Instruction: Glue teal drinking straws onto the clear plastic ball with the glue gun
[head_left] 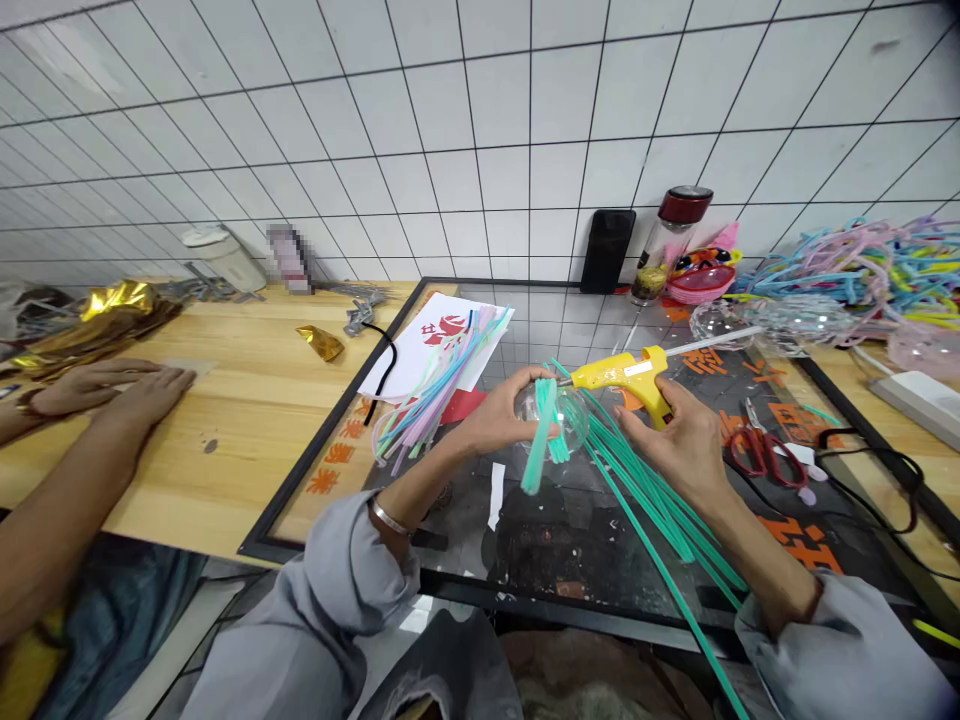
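Note:
My left hand (504, 413) is closed around a clear plastic ball (574, 418) with green pipe cleaners on it. One green strip (535, 450) hangs down its front. In my right hand (686, 440) is a yellow glue gun (615, 372), a glue stick (712, 342) jutting from its back end. The gun's nozzle points left and meets the upper part of the ball; whether it touches I cannot tell. Below the gun, a bundle of long green pipe cleaners (652, 500) fans across the dark glassy board toward my right forearm.
Pastel pipe cleaners (442, 385) lie on white paper (382, 375). Red scissors (765, 455) and a black cable (911, 480) are at right. Behind stand a black phone (607, 250) and a bottle (664, 250). At left, another person's hands (142, 400) rest on the wooden table (247, 420).

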